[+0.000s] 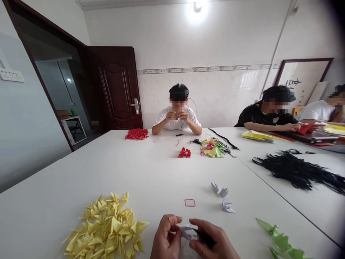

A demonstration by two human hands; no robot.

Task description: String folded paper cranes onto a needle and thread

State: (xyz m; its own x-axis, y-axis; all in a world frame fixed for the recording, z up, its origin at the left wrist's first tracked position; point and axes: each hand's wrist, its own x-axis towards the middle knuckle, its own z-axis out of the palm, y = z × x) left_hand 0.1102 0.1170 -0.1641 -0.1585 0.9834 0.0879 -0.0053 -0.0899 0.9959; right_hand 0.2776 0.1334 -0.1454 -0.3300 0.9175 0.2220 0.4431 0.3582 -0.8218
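My left hand point(167, 235) pinches a pale lavender folded paper crane point(185, 232) between thumb and fingers, low in the middle of the head view. Against the crane's right side, my right hand point(215, 239) is closed around a black object point(204, 238), mostly hidden by the fingers; its kind cannot be made out. Beyond my right hand lie several pale paper cranes point(226, 206). A heap of yellow paper cranes point(107, 230) spreads to the left of my hands. Green paper cranes point(283, 241) lie at the lower right.
A small pink-red square outline point(190, 203) marks the white table point(129, 169). Black cords point(299, 171) are piled at the right. Farther back are red cranes point(136, 134) and a mixed coloured pile point(214, 148). One person sits opposite; two others handle paper at the far right.
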